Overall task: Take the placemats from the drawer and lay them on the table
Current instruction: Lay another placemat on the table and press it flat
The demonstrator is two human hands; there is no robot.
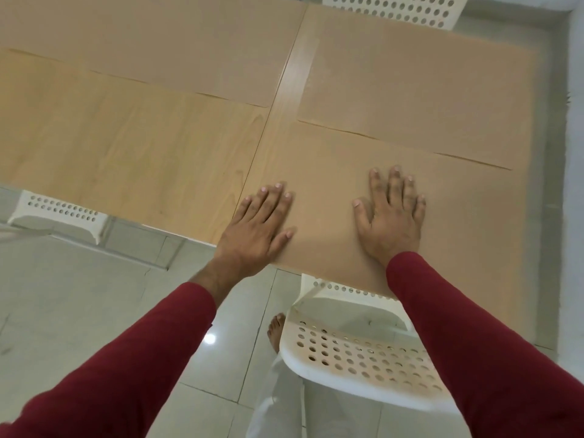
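Both hands lying flat and released, pressing the near-right placemat (347,172): left hand (256,232) straddling its left edge, right hand (392,216) mid-mat, long axis running along the tabletop's (126,147) near edge.

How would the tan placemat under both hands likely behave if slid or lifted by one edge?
The placemat looks thin and lies flat, so it would probably flex if lifted. On the smooth table it likely slides easily; the left hand and right hand pin it.
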